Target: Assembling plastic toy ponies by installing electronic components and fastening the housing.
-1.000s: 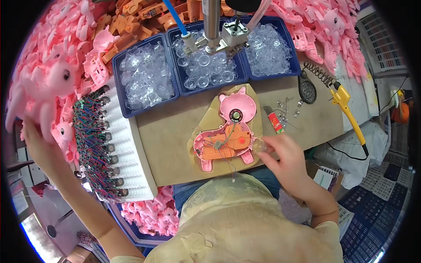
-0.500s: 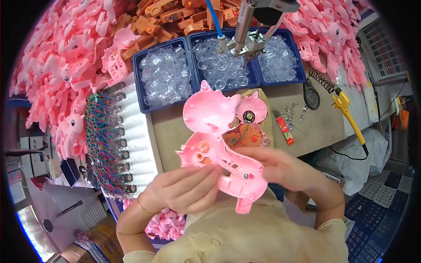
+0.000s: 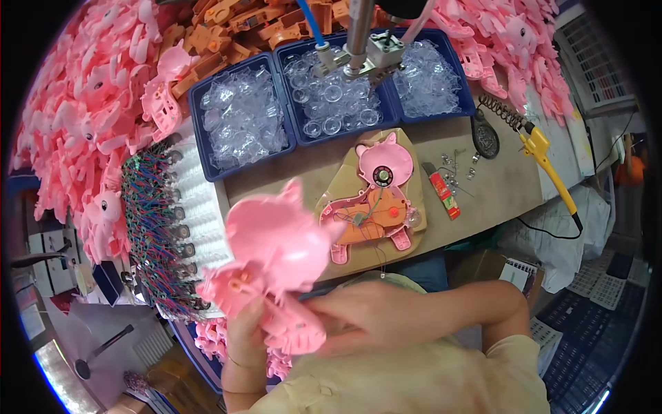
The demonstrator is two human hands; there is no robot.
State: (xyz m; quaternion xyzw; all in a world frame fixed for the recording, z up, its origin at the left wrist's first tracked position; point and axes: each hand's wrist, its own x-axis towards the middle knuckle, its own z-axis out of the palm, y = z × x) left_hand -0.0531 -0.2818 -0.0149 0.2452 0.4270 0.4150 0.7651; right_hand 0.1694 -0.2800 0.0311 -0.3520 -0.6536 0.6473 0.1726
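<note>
A pink plastic animal-shaped toy shell half (image 3: pixel 276 241), hollow side showing, is held up in front of me at the left, blurred by motion. My left hand (image 3: pixel 246 334) grips its lower left part, thumb over the edge. My right hand (image 3: pixel 379 314) is at the shell's lower right edge, its fingertips partly hidden behind it. On the table beyond, a matching pink shell half (image 3: pixel 391 155) lies in a tan fixture (image 3: pixel 416 200). Inside it sit a round black speaker (image 3: pixel 383 176), an orange inner housing (image 3: pixel 376 215) and thin wires.
Blue bins (image 3: pixel 200 148) of clear plastic parts stand at the back under a metal machine arm (image 3: pixel 358 41). Pink shells (image 3: pixel 83 96) and orange housings (image 3: pixel 241 24) pile behind. Wired parts (image 3: pixel 155 228) line the left; a yellow soldering iron (image 3: pixel 541 155) and small screws (image 3: pixel 455 172) lie right.
Both hands have brought the held shell half left and toward me, tilting it. The shell half in the fixture, partly covered before, now shows whole. The view has shifted slightly.
</note>
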